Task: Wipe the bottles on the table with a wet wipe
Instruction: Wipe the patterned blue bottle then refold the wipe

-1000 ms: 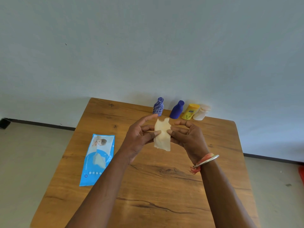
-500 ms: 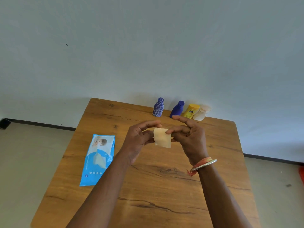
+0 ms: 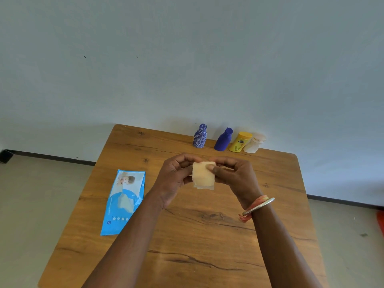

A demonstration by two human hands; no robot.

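Wet wipe folded smaller than before, left hand and right hand both pinching it, bottles behind

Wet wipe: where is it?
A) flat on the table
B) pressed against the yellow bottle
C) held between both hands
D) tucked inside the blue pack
C: the folded wet wipe is pinched between the left hand and the right hand, short of the bottles, while the blue pack lies apart on the table.
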